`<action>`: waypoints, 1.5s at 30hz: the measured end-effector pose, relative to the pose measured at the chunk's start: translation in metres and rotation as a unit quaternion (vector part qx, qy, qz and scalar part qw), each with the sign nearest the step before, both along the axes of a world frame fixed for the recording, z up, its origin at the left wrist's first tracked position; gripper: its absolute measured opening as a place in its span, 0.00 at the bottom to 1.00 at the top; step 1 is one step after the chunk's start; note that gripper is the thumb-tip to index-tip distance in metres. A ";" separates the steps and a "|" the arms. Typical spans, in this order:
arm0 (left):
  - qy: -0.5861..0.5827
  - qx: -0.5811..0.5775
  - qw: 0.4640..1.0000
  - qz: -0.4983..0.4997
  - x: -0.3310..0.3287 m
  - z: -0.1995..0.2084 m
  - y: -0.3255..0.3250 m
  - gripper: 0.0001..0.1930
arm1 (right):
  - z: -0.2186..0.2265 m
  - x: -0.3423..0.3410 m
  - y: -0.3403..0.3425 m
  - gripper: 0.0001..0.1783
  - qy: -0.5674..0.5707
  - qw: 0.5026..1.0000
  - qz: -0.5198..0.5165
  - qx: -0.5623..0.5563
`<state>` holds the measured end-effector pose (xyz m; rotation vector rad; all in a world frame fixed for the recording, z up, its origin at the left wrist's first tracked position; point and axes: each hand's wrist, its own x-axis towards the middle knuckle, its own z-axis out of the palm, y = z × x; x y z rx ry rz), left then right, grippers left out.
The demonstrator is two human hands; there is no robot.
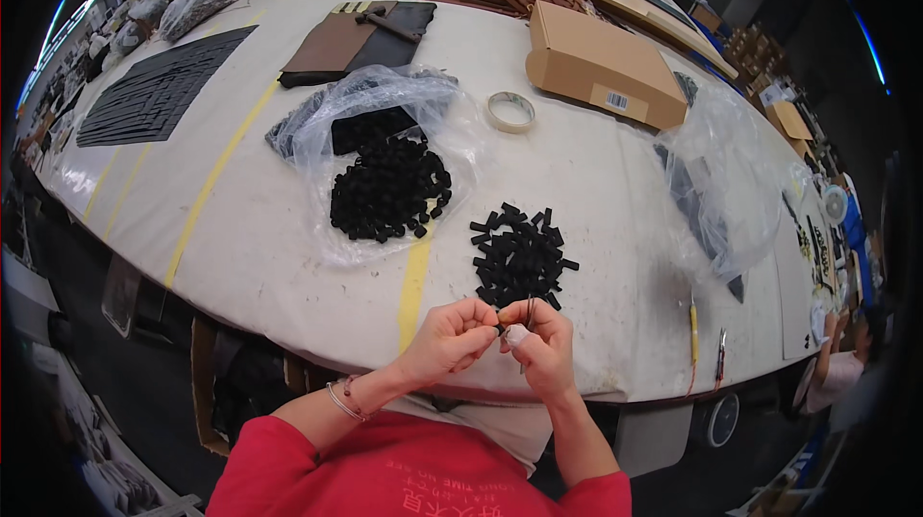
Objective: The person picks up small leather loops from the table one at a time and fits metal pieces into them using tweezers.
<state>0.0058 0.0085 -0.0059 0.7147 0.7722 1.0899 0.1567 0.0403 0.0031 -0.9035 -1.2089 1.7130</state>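
In the head view, take the two hands as the middle of the clock. The left hand point(450, 338) is nearly closed, with its thumb and first finger pinching a small black piece point(501, 329). The right hand point(543, 346) is curled up and comes in from 3 o'clock, so its fingertips meet the piece too. Its thumb has a white wrap point(517, 334) on it, maybe to keep the skin from getting sore. A thin dark tool point(530, 311) is tucked in the right hand, perhaps so it is ready without being put down; fingers hide most of it, so I can't tell its kind. Both hands likely hold the piece because it is so tiny. Just past them at 12 o'clock is a loose heap of short black tubes point(522, 257), maybe put there for easy reach. At 11 o'clock, a bigger heap of black pieces point(385, 192) lies on an open clear plastic bag point(322, 156), which probably stops them from rolling off. Well apart, at 3 o'clock, a yellow-handled tool point(693, 332) lies near the edge of the table point(606, 228), perhaps out of the way.
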 end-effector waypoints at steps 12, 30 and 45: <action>0.206 0.124 0.970 -0.012 0.003 0.005 -0.007 0.02 | -0.011 0.014 0.011 0.05 0.124 0.957 0.196 -0.176; -0.126 -0.094 0.987 0.041 -0.006 0.001 0.011 0.04 | 0.005 0.017 0.003 0.08 -0.175 0.973 0.144 0.045; -0.127 -0.138 0.982 0.014 -0.005 0.000 0.010 0.07 | 0.001 0.014 0.002 0.06 -0.185 0.969 0.145 0.072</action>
